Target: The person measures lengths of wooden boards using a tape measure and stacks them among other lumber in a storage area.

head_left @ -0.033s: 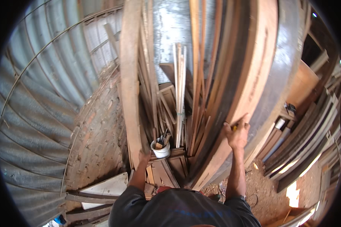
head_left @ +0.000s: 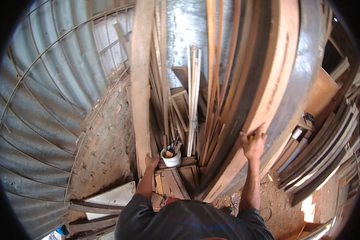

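Observation:
My left hand (head_left: 151,161) is closed on the right edge of a tall, pale wooden plank (head_left: 142,80); its fingertips are partly hidden. Farther right, my right hand (head_left: 253,146) lies against the face of a thick, light-brown board (head_left: 277,76). The index finger points up along the board and the thumb sticks out to the left. Something small and yellow (head_left: 251,138) shows between thumb and palm, mostly covered by the hand. Between my hands stands a white bucket (head_left: 171,161) with brushes and wooden-handled tools in it.
Behind the bucket, thin pale strips (head_left: 193,104) lean upright before a shiny metal sheet (head_left: 184,36). A corrugated metal wall (head_left: 32,120) and a rough brick wall (head_left: 104,144) close off the left. Stacked boards (head_left: 324,160) lie at the right, above a dirt floor (head_left: 282,204).
The whole view has shifted slightly, so the planks and bucket appear a little farther right. Both hands keep their places on the wood.

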The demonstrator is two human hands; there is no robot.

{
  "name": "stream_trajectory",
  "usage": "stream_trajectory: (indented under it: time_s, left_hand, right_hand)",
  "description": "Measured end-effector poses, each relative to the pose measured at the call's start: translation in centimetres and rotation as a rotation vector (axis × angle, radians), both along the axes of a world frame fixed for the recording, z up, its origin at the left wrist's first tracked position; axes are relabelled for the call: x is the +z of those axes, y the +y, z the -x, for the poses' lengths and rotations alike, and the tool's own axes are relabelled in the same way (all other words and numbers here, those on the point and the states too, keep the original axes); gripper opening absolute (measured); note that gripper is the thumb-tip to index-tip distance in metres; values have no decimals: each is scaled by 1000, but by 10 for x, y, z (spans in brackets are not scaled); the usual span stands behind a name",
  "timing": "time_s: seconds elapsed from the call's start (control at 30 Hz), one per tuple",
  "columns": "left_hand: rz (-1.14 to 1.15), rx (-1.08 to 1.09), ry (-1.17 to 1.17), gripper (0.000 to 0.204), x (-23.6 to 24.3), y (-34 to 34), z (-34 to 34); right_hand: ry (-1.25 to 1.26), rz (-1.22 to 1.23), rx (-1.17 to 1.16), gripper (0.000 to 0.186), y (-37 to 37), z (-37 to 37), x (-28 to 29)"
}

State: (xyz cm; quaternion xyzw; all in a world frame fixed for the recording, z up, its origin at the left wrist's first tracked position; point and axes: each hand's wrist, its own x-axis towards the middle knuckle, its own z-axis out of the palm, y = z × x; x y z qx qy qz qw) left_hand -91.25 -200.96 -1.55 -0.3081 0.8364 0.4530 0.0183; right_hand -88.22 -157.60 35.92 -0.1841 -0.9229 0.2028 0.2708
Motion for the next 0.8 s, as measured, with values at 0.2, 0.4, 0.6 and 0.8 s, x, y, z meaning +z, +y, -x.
stream_trajectory:
  time_s: [0.2,0.4,0.6,0.8]
  left_hand:
    - [283,37,242,113,138,-103,79]
    - [230,-56,322,124,253,-139,191]
    - [17,6,318,122,283,-163,247]
    - [-176,7,328,100,221,-234,271]
  right_hand:
    - [34,31,75,113,-24,13,6]
    - [162,-89,209,109,-15,21,-6]
    - [76,65,157,107,-27,19,3]
    - [121,-9,193,106,-29,27,-1]
